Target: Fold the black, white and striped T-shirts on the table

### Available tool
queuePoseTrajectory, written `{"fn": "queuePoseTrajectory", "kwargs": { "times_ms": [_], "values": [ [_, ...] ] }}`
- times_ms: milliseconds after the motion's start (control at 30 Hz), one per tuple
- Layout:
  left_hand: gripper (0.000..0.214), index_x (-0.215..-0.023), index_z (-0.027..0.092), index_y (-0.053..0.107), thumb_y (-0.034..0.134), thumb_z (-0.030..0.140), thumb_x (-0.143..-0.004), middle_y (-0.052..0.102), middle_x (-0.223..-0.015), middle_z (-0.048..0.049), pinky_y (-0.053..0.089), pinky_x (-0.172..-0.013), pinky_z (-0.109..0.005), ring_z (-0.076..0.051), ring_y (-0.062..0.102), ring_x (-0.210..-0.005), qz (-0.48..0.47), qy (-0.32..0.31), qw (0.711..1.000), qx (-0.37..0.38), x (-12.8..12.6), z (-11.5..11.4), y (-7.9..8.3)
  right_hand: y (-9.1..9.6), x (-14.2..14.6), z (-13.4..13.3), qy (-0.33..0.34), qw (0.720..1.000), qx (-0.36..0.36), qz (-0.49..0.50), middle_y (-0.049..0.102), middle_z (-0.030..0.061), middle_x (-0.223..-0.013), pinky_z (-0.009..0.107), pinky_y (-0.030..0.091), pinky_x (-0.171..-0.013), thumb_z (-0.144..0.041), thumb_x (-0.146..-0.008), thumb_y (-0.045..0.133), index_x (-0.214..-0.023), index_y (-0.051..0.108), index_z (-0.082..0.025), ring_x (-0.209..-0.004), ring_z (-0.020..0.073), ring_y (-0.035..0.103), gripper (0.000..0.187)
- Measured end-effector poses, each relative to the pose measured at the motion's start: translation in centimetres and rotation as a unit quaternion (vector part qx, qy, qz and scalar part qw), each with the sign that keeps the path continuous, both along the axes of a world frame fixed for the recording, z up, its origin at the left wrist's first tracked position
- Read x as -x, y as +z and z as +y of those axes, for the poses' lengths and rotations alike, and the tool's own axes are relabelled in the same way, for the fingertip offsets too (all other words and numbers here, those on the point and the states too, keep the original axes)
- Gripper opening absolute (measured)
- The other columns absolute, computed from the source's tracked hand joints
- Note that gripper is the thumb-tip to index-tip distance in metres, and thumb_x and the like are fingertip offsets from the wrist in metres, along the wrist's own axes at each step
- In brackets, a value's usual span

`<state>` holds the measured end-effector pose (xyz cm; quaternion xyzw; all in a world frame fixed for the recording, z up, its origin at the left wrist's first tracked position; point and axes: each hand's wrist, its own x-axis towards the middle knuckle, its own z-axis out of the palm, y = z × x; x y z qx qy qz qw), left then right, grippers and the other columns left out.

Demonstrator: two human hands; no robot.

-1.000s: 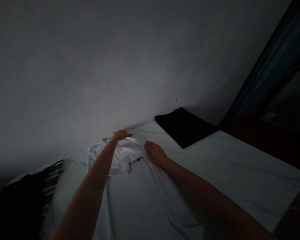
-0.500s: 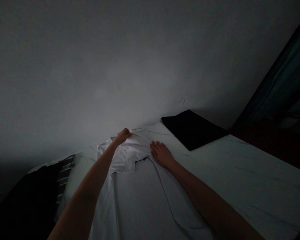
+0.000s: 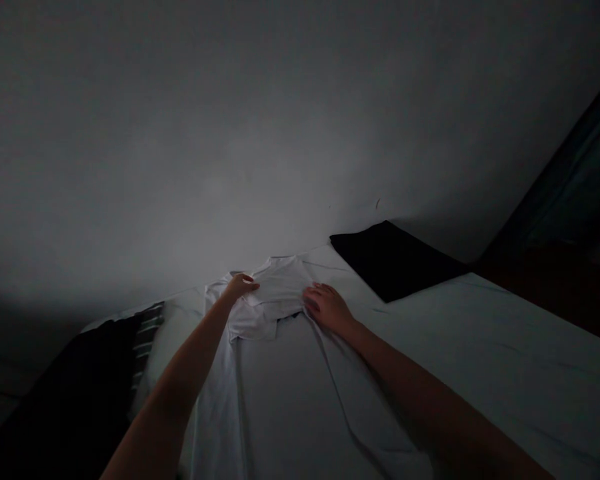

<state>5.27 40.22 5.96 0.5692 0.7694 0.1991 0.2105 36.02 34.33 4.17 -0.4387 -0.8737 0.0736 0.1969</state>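
Note:
A pale, white-looking shirt (image 3: 280, 400) lies spread over a light surface, its upper part bunched into folds at the far end. On those folds, at the left, rests my left hand (image 3: 240, 285), thumb and forefinger apart with no cloth visibly pinched between them. My right hand (image 3: 327, 305) lies at the right edge of the folded part, palm down, its fingers slightly bent and apart, touching the fabric. A small dark patch shows under the fold between the hands. Dim light hides the finer detail of the cloth.
A black folded cloth (image 3: 395, 260) lies at the back right of the light surface (image 3: 505, 347). Dark fabric (image 3: 75, 380) and a striped piece (image 3: 146, 333) lie at the left. A grey wall (image 3: 260, 133) stands behind; a dark curtain (image 3: 570, 173) hangs at right.
My left hand has come down and slightly nearer, its closed fingers parting from the cloth. My right hand's fingers have bent a little at the shirt's edge. The view has shifted slightly.

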Motion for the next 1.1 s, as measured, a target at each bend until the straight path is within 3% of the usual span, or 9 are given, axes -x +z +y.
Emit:
{"fn": "queuePoseTrajectory", "kwargs": {
  "times_ms": [167,333,500,633,733,800,933,1000,1100],
  "values": [
    [0.039,-0.109,0.019,0.065,0.069,0.036,-0.074,0.065,-0.07,0.0015,0.044,-0.05,-0.019,-0.014,0.062,-0.062,-0.072,-0.002,0.997,-0.006,0.0,-1.3,-0.3,2.2,3.8,-2.2,0.161,0.983,-0.05,-0.079,0.066,0.0096,-0.118,0.035,0.043,-0.096,-0.018,-0.093,0.057,-0.113,0.068,-0.018,-0.11,0.0212,0.059,0.024],
    [0.036,-0.11,0.018,0.063,0.061,0.029,-0.076,0.069,-0.081,-0.0025,0.043,-0.049,-0.017,-0.015,0.065,-0.07,-0.1,-0.006,0.994,-0.043,-0.9,-1.3,0.2,2.6,7.6,-2.7,0.119,0.979,-0.042,-0.162,0.066,0.0144,-0.11,0.034,0.048,-0.085,-0.013,-0.097,0.042,-0.103,0.069,-0.013,-0.103,0.0234,0.061,0.028],
    [0.036,-0.109,0.017,0.065,0.058,0.023,-0.075,0.071,-0.085,-0.0035,0.045,-0.05,-0.019,-0.014,0.064,-0.067,-0.077,0.009,0.995,-0.056,-0.8,-0.5,1.3,3.6,7.7,-2.4,0.067,0.99,-0.05,-0.111,0.065,0.0117,-0.114,0.03,0.048,-0.081,-0.02,-0.098,0.044,-0.111,0.066,-0.015,-0.103,0.0216,0.061,0.026],
    [0.027,-0.097,0.016,0.07,0.057,0.015,-0.074,0.068,-0.074,-0.0021,0.048,-0.055,-0.022,-0.015,0.064,-0.065,-0.019,0.014,0.999,-0.034,-0.2,-1.0,1.4,3.4,7.6,-3.1,0.119,0.985,-0.034,-0.118,0.067,0.0091,-0.112,0.028,0.047,-0.08,-0.023,-0.097,0.047,-0.109,0.067,-0.017,-0.102,0.0203,0.062,0.025],
    [0.019,-0.087,0.017,0.072,0.058,0.012,-0.074,0.068,-0.074,-0.0035,0.051,-0.067,-0.025,-0.019,0.067,-0.077,0.04,0.009,0.999,-0.032,0.0,-1.9,1.1,2.7,7.5,-3.0,0.175,0.978,-0.012,-0.108,0.069,0.0074,-0.107,0.029,0.047,-0.083,-0.034,-0.097,0.052,-0.104,0.07,-0.018,-0.101,0.0199,0.062,0.025],
    [0.017,-0.087,0.019,0.072,0.058,0.013,-0.077,0.07,-0.086,-0.0065,0.051,-0.079,-0.03,-0.023,0.066,-0.091,0.084,0.011,0.995,-0.048,-0.4,-2.5,1.0,2.3,7.0,-2.0,0.164,0.985,-0.014,-0.058,0.069,0.0066,-0.109,0.028,0.045,-0.091,-0.039,-0.1,0.048,-0.105,0.07,-0.018,-0.105,0.0184,0.061,0.031],
    [0.023,-0.105,0.023,0.069,0.057,0.021,-0.085,0.062,-0.121,-0.0111,0.043,-0.099,-0.042,-0.032,0.053,-0.121,0.16,-0.01,0.981,-0.105,-3.3,-2.7,0.8,2.2,5.4,2.4,0.013,1.0,0.004,-0.023,0.064,0.0103,-0.128,0.03,0.039,-0.103,-0.022,-0.103,0.035,-0.122,0.064,-0.015,-0.121,0.0164,0.055,0.035],
    [0.028,-0.113,0.025,0.066,0.054,0.023,-0.089,0.059,-0.129,-0.0097,0.04,-0.104,-0.04,-0.029,0.051,-0.124,0.177,-0.053,0.975,-0.126,-5.7,-2.2,0.5,2.0,4.6,5.0,-0.023,0.998,0.023,-0.05,0.056,0.0129,-0.14,0.031,0.035,-0.108,-0.016,-0.102,0.035,-0.131,0.059,-0.014,-0.13,0.0172,0.05,0.038],
    [0.031,-0.12,0.025,0.063,0.051,0.023,-0.092,0.059,-0.131,-0.0079,0.039,-0.105,-0.035,-0.024,0.052,-0.123,0.188,-0.103,0.967,-0.134,-9.1,-0.5,-0.3,1.3,3.9,7.8,-0.022,0.997,0.034,-0.073,0.047,0.0131,-0.15,0.033,0.029,-0.113,-0.018,-0.103,0.034,-0.139,0.052,-0.013,-0.139,0.0192,0.041,0.041]
  ]
}}
